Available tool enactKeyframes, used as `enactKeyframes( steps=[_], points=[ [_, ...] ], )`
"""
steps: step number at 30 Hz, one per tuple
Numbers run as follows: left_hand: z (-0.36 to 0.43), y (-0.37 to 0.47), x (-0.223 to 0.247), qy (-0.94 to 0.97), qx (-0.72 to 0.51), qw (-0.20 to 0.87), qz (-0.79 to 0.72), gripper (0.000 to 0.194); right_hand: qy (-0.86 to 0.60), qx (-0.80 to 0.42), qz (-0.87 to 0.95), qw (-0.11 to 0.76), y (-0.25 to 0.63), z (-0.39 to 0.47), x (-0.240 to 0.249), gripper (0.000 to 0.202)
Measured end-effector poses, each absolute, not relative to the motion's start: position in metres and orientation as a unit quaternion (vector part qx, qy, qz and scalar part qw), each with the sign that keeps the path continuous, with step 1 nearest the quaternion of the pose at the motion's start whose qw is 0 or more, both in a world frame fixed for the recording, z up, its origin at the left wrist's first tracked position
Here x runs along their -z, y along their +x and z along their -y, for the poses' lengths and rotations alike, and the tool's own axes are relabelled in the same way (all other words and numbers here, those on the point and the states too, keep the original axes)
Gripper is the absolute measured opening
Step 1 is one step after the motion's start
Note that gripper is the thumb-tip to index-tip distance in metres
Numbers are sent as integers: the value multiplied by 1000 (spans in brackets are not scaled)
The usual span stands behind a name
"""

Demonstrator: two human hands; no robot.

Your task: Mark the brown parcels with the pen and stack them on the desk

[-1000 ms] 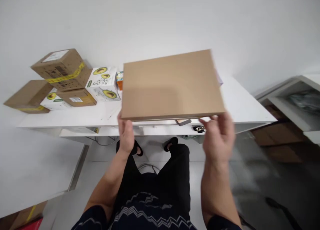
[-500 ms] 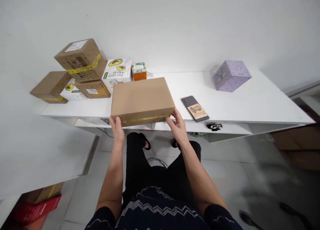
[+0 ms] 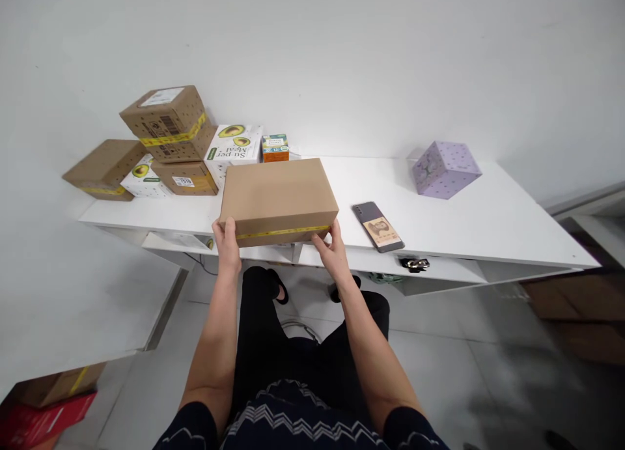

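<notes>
A brown cardboard box (image 3: pixel 276 193) with yellow tape along its near side is held between both hands at the front edge of the white desk (image 3: pixel 469 228). My left hand (image 3: pixel 227 241) grips its near left corner, thumb on the near side. At the near right corner, my right hand (image 3: pixel 333 251) is closed on the box, thumb against the taped side. The box's underside is hidden, so I cannot tell whether it touches the desk. Just behind it stand a white avocado-print box (image 3: pixel 234 144) and a small orange and teal box (image 3: pixel 275 148).
At the left, a taped carton (image 3: pixel 170 124) sits on another carton (image 3: pixel 185 178), beside a small avocado-print box (image 3: pixel 145 178) and a brown box (image 3: pixel 105 167). To the right lie a phone (image 3: pixel 378 226) and a purple box (image 3: pixel 446 170). A shelf below holds a dark metallic item (image 3: pixel 415 264).
The view has shifted slightly. Both hands keep their hold on the cardboard box, which has turned a little and stays near the same place at the desk's front.
</notes>
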State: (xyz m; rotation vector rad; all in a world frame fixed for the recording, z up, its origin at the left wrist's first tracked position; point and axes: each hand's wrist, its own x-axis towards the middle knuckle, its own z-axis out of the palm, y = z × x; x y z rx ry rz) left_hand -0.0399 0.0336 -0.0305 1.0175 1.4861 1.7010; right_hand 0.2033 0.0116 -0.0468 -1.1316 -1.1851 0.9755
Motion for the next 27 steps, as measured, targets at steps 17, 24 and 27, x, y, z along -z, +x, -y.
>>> enactKeyframes(
  steps=[17,24,27],
  points=[
    [-18,-50,27,382,-744,368,-406,50,-487,-444,424,621,222,-5,34,51],
    [-8,-59,69,401,-694,300,-518,48,-516,-455,466,557,217,9,51,48],
    [-5,-61,72,390,-676,311,-543,40,-528,-462,466,539,215,18,62,51]
  ],
)
